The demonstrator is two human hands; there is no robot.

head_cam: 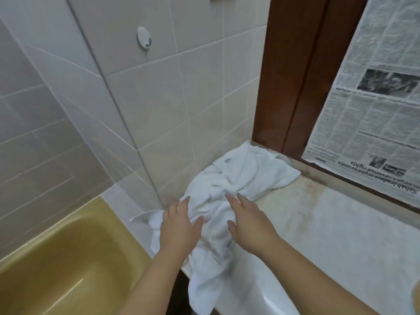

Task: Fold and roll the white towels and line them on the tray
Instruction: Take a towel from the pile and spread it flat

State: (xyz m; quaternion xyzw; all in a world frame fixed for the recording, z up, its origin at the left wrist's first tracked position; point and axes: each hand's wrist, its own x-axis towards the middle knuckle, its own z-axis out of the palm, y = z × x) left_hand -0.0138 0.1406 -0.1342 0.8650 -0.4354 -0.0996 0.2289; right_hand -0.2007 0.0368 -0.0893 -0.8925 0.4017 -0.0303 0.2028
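The fingers (186, 202) of the left hand (179, 226) and right hand (247, 221) are straight and spread, holding nothing, over the crumpled white towels (238, 178) on the counter (329, 223). The cloth looks soft and light; a corner seems best to pinch.

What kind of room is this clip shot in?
Most likely a bathroom: a yellow bathtub sits against tiled walls, beside a stained counter with a heap of white towels. Newspaper covers what may be a mirror or window.
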